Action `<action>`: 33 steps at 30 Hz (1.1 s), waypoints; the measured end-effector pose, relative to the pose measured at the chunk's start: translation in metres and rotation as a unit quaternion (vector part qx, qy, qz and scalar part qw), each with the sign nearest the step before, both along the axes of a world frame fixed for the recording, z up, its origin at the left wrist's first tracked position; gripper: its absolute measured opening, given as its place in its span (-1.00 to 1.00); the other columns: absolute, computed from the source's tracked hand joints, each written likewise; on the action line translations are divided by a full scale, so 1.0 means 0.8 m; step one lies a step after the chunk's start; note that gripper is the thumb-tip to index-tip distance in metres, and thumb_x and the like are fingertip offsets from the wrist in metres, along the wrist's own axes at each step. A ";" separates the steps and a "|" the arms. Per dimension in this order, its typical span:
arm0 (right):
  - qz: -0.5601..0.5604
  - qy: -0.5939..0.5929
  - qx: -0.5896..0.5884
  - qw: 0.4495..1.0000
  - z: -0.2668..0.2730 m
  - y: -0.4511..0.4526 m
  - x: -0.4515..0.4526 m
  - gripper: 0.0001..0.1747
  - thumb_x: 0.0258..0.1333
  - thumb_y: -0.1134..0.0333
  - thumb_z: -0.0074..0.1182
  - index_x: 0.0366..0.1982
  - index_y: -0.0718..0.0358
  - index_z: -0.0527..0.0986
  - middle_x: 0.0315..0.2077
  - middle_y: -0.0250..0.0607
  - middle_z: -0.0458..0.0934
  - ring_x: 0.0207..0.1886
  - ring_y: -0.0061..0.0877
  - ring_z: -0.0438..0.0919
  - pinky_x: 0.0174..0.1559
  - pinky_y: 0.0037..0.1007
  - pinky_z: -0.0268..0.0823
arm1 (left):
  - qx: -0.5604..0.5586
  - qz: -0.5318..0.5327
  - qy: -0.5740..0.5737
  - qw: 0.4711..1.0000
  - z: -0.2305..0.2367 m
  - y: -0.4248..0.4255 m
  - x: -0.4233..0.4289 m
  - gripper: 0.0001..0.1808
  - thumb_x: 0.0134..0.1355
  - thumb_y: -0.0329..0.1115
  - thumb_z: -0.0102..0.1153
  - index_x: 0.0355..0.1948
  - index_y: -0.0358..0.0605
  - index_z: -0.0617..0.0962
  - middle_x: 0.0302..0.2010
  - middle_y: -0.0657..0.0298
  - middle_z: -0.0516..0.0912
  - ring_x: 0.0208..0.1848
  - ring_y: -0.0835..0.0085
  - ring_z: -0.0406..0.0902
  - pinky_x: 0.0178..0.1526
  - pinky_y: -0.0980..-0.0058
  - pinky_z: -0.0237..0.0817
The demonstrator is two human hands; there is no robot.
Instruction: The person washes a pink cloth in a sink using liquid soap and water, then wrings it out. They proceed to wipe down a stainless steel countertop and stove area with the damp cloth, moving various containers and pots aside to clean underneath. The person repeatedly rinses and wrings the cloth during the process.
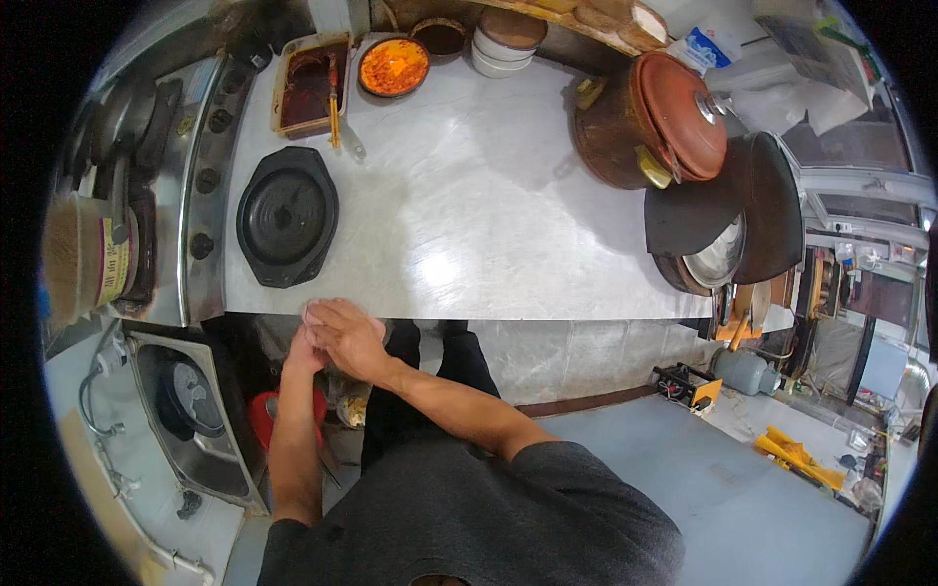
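Observation:
My left hand (306, 353) and my right hand (350, 333) are pressed together just below the front edge of the steel counter (469, 183). The right hand lies across the left and covers much of it. Whether anything is between the palms is hidden. Just beyond them on the counter sits a black octagonal plate (286, 212) with a round recess, probably a sizzling plate base. Behind it stands a rectangular tub of dark sauce (311, 84), with a brush (333, 102) resting across its rim. A bowl of orange-red chilli sauce (394, 67) is to its right.
A gas stove (205, 183) with knobs borders the counter's left side. A lidded brown pot (623, 124) stands at the back right, near a dark curved sheet (769, 212). Stacked white bowls (502, 62) sit at the back. A sink (212, 454) is low on the left.

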State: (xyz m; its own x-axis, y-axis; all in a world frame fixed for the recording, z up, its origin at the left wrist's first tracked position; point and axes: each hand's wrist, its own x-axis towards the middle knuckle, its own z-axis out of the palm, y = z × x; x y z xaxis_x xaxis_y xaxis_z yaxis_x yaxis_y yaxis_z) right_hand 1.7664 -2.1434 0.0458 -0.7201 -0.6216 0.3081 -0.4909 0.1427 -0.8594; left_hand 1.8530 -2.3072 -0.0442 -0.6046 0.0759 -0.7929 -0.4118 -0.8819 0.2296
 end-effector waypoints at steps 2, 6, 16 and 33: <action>0.014 -0.095 0.001 0.995 0.013 0.013 0.010 -0.61 -0.07 0.56 0.15 -0.12 0.26 0.69 0.16 -0.05 0.57 0.18 -0.11 0.53 0.22 -0.13 0.38 | 0.016 0.004 0.045 0.999 0.009 0.009 -0.001 -0.63 0.44 -0.16 -0.03 0.15 -0.07 0.53 0.03 0.18 0.67 0.02 0.28 0.65 0.08 0.26 0.52; 0.065 -0.418 -0.081 0.902 0.015 0.053 0.011 -0.60 0.21 0.55 -0.05 0.04 0.29 0.63 0.03 -0.17 0.65 -0.34 -0.45 0.67 -0.39 -0.44 0.51 | 0.042 0.064 0.112 0.991 0.020 0.037 0.058 -0.54 0.39 -0.09 0.01 0.22 -0.06 0.50 0.04 0.12 0.67 0.00 0.24 0.66 -0.04 0.31 0.59; -0.137 -0.268 -0.007 0.954 0.029 0.201 -0.325 -0.61 0.52 0.25 -0.20 -0.26 0.28 0.60 -0.47 -0.07 0.70 -0.75 -0.50 0.53 -0.83 -0.45 0.21 | 0.081 0.287 -0.020 0.954 -0.009 0.155 0.195 -0.77 0.38 -0.27 0.10 -0.28 -0.22 0.63 -0.21 0.11 0.72 -0.11 0.23 0.68 0.06 0.28 0.56; 0.149 -0.599 0.140 0.774 -0.018 0.047 0.110 -0.62 0.31 0.53 -0.13 0.06 0.33 0.60 -0.17 -0.08 0.68 -0.37 -0.49 0.67 -0.41 -0.42 0.57 | 0.054 0.374 -0.007 0.926 -0.054 0.150 0.196 -0.71 0.46 -0.14 0.07 -0.29 -0.13 0.60 -0.34 0.24 0.66 -0.28 0.33 0.62 -0.18 0.32 0.50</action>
State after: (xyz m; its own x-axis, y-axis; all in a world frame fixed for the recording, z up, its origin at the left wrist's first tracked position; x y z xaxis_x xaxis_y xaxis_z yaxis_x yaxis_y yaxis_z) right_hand 1.8548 -2.1055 0.0313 -0.1971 -0.7374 -0.6460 0.5874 0.4387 -0.6800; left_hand 2.0099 -2.1873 -0.0872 -0.5101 -0.2807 -0.8130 0.3204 -0.9392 0.1233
